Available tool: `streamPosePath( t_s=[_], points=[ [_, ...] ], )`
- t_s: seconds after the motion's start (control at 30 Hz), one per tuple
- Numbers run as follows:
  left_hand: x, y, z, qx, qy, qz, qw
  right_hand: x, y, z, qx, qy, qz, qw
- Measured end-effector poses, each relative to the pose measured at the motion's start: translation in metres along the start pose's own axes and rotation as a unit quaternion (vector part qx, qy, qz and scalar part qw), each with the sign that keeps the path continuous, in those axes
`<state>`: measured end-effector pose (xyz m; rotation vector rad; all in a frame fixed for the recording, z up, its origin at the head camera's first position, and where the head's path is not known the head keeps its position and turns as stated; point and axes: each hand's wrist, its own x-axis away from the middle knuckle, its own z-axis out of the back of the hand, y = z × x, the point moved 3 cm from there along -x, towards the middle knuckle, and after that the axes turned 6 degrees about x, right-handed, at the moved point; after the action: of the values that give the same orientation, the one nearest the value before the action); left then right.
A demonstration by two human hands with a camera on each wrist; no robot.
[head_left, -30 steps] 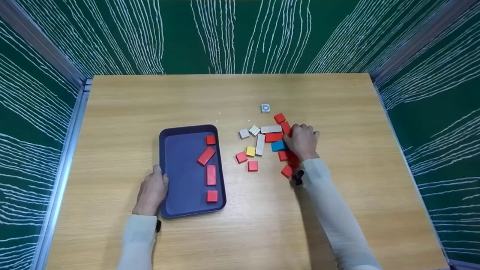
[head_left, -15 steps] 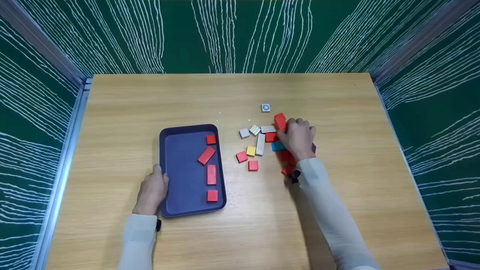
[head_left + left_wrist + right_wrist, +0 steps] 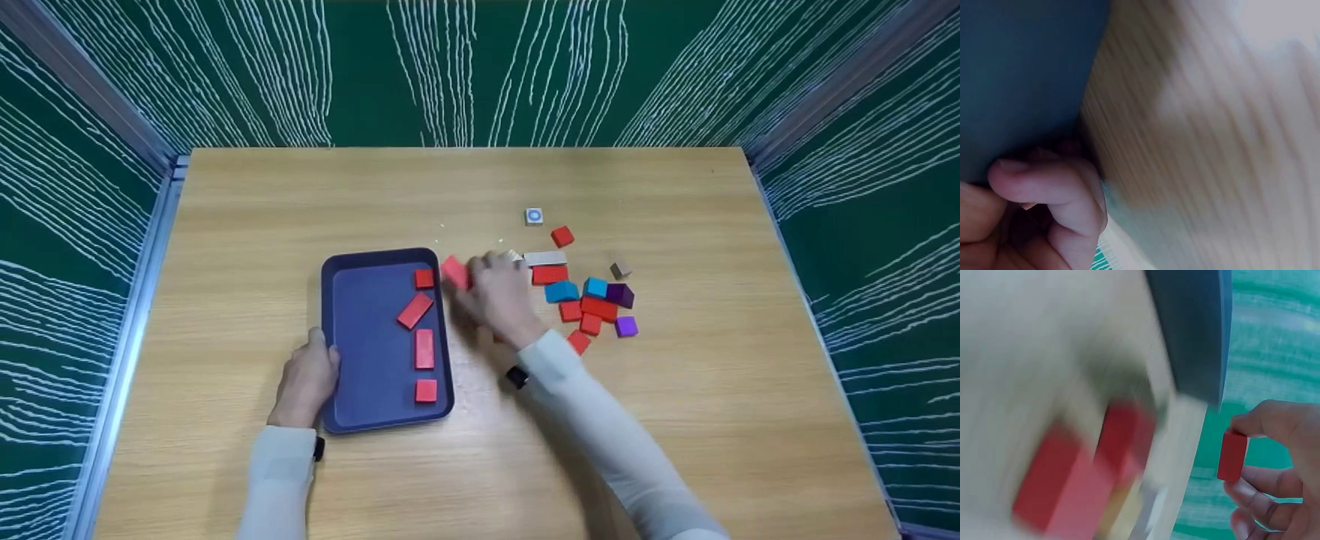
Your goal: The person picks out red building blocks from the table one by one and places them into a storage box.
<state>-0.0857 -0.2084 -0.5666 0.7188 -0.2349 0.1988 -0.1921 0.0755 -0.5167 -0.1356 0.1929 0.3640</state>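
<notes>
A dark blue tray (image 3: 367, 360) lies on the table with several red blocks (image 3: 424, 349) along its right side. My left hand (image 3: 306, 379) grips the tray's left rim; in the left wrist view its fingers (image 3: 1050, 180) curl at the tray's edge. Just right of the tray's upper right rim, my right hand (image 3: 501, 296) pinches a red rectangular block (image 3: 454, 271). In the right wrist view this red block (image 3: 1233, 455) sits between thumb and fingers, above the table. The right hand hides some blocks beneath it.
Right of the right hand lie a long grey block (image 3: 545, 258), several red blocks (image 3: 550, 275), blue blocks (image 3: 561, 292) and purple blocks (image 3: 626, 326). A small cube with a blue ring (image 3: 533, 216) stands farther back. Green walls with white streaks (image 3: 435, 67) border the table.
My right hand has picked up a red block from the right cluster and carried it left, close to the tray. The left hand and tray have stayed in place.
</notes>
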Motion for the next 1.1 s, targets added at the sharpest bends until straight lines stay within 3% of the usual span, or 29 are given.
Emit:
streamPosePath(
  t_s=[0.17,0.4,0.63,0.9,1.1],
  points=[
    [0.000,-0.001,0.001,0.003,0.003,-0.004,1.0000,0.011,-0.043,-0.002,-0.009,-0.003,0.092,0.996],
    [-0.001,-0.001,-0.002,0.008,0.003,0.005,1.0000,0.027,-0.080,-0.011,-0.005,-0.028,0.152,0.988],
    [-0.001,-0.001,-0.002,0.010,-0.008,0.023,0.9996,0.036,-0.090,-0.022,0.010,-0.039,0.180,0.983],
    [-0.001,0.000,-0.001,0.018,-0.006,0.023,0.9996,0.042,-0.094,-0.033,0.036,-0.064,0.207,0.975],
    [0.000,0.000,-0.001,0.020,-0.002,0.019,0.9996,0.043,-0.095,-0.035,0.036,-0.060,0.215,0.974]
  ],
)
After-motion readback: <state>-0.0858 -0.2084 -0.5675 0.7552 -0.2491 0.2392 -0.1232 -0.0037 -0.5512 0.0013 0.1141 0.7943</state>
